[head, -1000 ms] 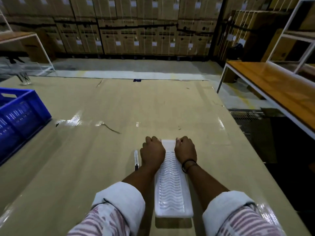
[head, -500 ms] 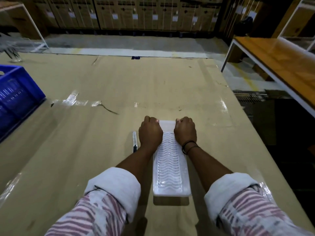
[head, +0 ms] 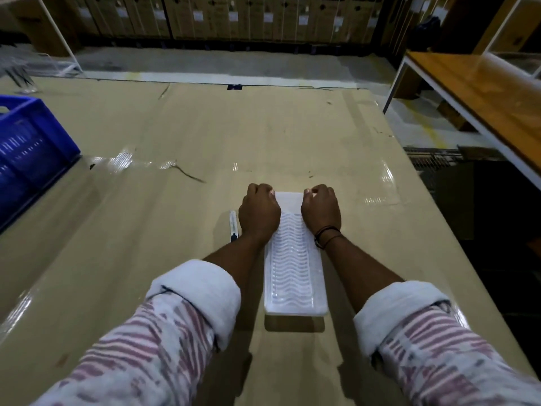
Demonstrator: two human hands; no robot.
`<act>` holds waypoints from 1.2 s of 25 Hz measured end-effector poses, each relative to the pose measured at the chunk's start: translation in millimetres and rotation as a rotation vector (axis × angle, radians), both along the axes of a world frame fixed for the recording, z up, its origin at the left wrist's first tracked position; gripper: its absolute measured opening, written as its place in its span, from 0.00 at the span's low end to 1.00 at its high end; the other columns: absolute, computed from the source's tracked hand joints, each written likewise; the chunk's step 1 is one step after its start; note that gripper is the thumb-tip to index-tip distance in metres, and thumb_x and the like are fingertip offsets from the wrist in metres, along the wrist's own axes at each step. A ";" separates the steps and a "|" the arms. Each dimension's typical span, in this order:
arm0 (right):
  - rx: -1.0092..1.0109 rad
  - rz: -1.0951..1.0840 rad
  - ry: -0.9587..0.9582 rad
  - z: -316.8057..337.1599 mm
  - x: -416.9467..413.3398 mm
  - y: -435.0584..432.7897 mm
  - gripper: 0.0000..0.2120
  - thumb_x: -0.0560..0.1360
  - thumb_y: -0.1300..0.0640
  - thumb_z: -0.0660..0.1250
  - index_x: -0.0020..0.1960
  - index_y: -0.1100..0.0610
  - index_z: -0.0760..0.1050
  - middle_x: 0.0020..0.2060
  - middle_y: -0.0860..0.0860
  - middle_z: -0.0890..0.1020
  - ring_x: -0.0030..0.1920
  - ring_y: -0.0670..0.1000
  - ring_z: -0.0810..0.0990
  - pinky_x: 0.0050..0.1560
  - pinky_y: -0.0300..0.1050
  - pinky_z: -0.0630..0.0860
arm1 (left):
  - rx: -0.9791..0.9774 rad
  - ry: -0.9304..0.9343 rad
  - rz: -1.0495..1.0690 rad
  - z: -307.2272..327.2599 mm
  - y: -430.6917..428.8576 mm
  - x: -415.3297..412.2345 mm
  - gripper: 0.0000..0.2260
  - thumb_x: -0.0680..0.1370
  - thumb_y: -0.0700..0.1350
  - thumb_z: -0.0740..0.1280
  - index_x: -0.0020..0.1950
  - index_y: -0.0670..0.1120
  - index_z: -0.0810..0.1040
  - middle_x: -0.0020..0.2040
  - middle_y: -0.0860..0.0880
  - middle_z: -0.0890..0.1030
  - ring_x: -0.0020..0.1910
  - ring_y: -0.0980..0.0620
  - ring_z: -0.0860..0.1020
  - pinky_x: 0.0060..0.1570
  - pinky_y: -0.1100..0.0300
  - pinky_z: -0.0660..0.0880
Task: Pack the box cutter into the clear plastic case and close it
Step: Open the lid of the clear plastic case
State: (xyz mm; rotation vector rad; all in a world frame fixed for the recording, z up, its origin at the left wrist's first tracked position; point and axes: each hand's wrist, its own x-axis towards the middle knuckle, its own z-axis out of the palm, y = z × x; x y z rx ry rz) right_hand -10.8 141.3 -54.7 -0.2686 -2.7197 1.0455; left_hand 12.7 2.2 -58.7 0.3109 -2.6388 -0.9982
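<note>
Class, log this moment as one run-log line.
left hand, right hand: on clear plastic case far end | box cutter: outside, beside case

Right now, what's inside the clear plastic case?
Through the clear plastic case only its wavy ribbed moulding shows. The box cutter lies outside, beside the left hand. The far corners are hidden under both hands, including the right hand.

Low in the centre of the frame my long clear plastic case (head: 294, 273), ribbed with wavy ridges, lies flat and lengthwise away from me, while the slim white box cutter (head: 233, 225) lies parallel just left of its far end.
</note>
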 end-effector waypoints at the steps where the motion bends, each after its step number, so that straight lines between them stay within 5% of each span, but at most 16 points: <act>1: -0.029 -0.006 -0.011 0.8 6.6 2.1 0.18 0.81 0.48 0.60 0.61 0.62 0.75 0.59 0.60 0.78 0.58 0.62 0.79 0.56 0.53 0.75 | 0.043 -0.021 0.015 3.7 0.2 5.4 0.14 0.84 0.49 0.61 0.65 0.45 0.79 0.64 0.44 0.78 0.58 0.40 0.81 0.57 0.47 0.79; 7: 0.006 0.000 -0.096 -11.2 73.8 7.9 0.24 0.80 0.40 0.59 0.55 0.62 0.73 0.54 0.60 0.80 0.54 0.64 0.80 0.49 0.52 0.75 | 0.166 -0.289 0.049 -0.8 21.5 78.7 0.25 0.82 0.59 0.62 0.71 0.41 0.71 0.69 0.39 0.73 0.63 0.35 0.78 0.59 0.45 0.76; 17: 0.119 -0.041 -0.032 -4.9 91.0 -6.5 0.24 0.80 0.42 0.59 0.57 0.64 0.72 0.56 0.61 0.78 0.55 0.64 0.79 0.51 0.56 0.76 | 0.130 -0.156 0.020 3.5 23.1 102.4 0.21 0.84 0.57 0.62 0.67 0.41 0.74 0.66 0.41 0.74 0.60 0.39 0.80 0.57 0.47 0.79; 21: 0.183 -0.028 -0.019 -5.6 92.2 -5.0 0.22 0.81 0.44 0.59 0.58 0.65 0.73 0.56 0.61 0.77 0.55 0.63 0.78 0.51 0.55 0.75 | 0.284 -0.136 -0.010 3.1 19.7 100.7 0.18 0.84 0.54 0.62 0.66 0.43 0.76 0.64 0.42 0.77 0.60 0.43 0.80 0.58 0.53 0.77; 26: 0.423 0.156 0.124 12.1 115.4 -6.9 0.20 0.77 0.47 0.65 0.60 0.61 0.74 0.55 0.60 0.76 0.54 0.63 0.76 0.50 0.54 0.75 | 0.598 -0.162 -0.051 5.0 3.1 116.0 0.13 0.86 0.49 0.57 0.61 0.46 0.80 0.58 0.48 0.84 0.57 0.45 0.83 0.61 0.47 0.80; 30: 0.622 0.381 -0.125 31.9 170.0 -21.5 0.30 0.73 0.34 0.61 0.67 0.53 0.71 0.64 0.56 0.73 0.60 0.64 0.72 0.56 0.57 0.71 | 0.825 -0.286 -0.023 4.4 -8.9 127.3 0.17 0.85 0.50 0.57 0.54 0.43 0.83 0.52 0.47 0.87 0.54 0.45 0.85 0.64 0.45 0.79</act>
